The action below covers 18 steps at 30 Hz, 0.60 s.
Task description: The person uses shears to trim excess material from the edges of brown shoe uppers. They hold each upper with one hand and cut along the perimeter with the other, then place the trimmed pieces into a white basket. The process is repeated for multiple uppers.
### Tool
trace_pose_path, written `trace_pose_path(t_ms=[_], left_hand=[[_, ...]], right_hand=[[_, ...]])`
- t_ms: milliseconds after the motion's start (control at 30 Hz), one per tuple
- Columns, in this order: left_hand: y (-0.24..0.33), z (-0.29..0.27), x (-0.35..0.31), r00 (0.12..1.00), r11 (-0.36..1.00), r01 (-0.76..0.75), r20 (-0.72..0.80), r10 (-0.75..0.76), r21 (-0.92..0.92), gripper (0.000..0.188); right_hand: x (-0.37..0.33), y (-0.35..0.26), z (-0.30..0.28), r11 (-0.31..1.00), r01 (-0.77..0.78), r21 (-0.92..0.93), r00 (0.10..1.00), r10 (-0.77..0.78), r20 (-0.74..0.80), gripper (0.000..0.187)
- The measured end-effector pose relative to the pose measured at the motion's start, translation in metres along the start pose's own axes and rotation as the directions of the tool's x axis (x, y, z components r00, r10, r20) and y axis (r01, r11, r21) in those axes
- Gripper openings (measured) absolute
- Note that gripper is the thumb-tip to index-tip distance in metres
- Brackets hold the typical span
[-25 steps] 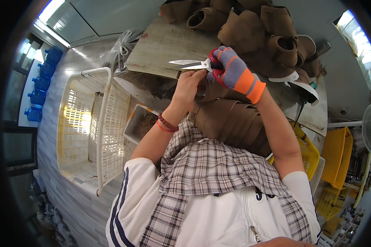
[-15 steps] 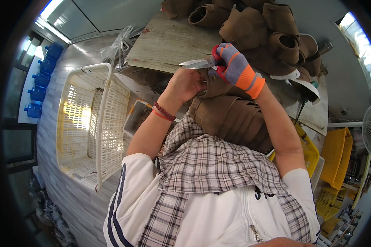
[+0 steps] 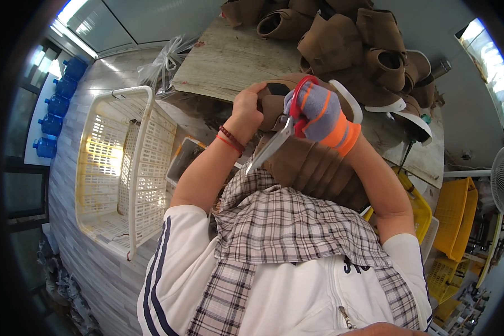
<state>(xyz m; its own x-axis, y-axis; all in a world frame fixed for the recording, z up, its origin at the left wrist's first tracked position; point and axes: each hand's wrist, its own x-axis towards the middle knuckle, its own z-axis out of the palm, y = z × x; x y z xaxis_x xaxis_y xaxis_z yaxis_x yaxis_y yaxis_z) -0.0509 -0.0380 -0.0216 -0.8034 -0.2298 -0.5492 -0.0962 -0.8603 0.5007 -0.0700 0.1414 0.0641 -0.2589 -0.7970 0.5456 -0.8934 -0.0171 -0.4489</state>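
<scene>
In the upper middle of the frame, the bare left hand [image 3: 247, 109] grips the left edge of a brown tube-shaped piece [image 3: 273, 106], just beyond the tabletop's [image 3: 229, 61] near edge. The gloved right hand [image 3: 322, 112], close beside it, is closed around the red handles of the scissors [image 3: 273, 144], whose blades point toward the lower left. Below the hands, at frame centre, lies a row of overlapping brown pieces [image 3: 319, 168]; a white plastic basket [image 3: 133, 185] stands at left.
</scene>
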Motion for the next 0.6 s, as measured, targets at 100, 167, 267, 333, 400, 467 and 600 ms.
trace_pose_path(t_ms=[100,167,267,333,400,467,600], left_hand=[[0.011,-0.009,-0.005,0.987,0.998,-0.068,0.149,0.067,0.0,0.017],[0.008,-0.018,-0.006,0.942,1.0,0.013,0.335,-0.021,0.026,0.02],[0.007,-0.002,-0.027,0.958,0.999,-0.018,0.286,0.003,0.048,0.023],[0.006,-0.005,-0.022,0.952,0.991,-0.037,0.305,-0.005,0.13,0.024],[0.009,-0.008,-0.014,0.941,0.978,-0.065,0.34,-0.005,0.196,0.024],[0.011,-0.012,-0.011,0.924,0.963,-0.092,0.382,-0.013,0.255,0.025],[0.008,-0.004,-0.02,0.932,0.97,-0.065,0.362,-0.025,0.234,0.027]], right_hand=[[0.002,-0.02,-0.014,0.985,-0.106,-0.136,0.983,0.125,0.136,0.029],[-0.012,-0.002,-0.013,0.952,-0.299,0.072,0.953,0.294,0.07,0.028],[-0.009,0.016,-0.017,0.895,-0.446,0.031,0.894,0.447,-0.039,0.02],[-0.008,0.026,-0.015,0.869,-0.482,0.108,0.873,0.487,-0.021,0.017],[-0.003,0.038,-0.014,0.866,-0.489,0.108,0.871,0.492,-0.003,0.015],[0.002,0.045,-0.014,0.879,-0.476,0.039,0.88,0.475,0.013,0.014],[0.012,0.046,-0.008,0.921,-0.368,-0.13,0.93,0.363,-0.062,0.021]])
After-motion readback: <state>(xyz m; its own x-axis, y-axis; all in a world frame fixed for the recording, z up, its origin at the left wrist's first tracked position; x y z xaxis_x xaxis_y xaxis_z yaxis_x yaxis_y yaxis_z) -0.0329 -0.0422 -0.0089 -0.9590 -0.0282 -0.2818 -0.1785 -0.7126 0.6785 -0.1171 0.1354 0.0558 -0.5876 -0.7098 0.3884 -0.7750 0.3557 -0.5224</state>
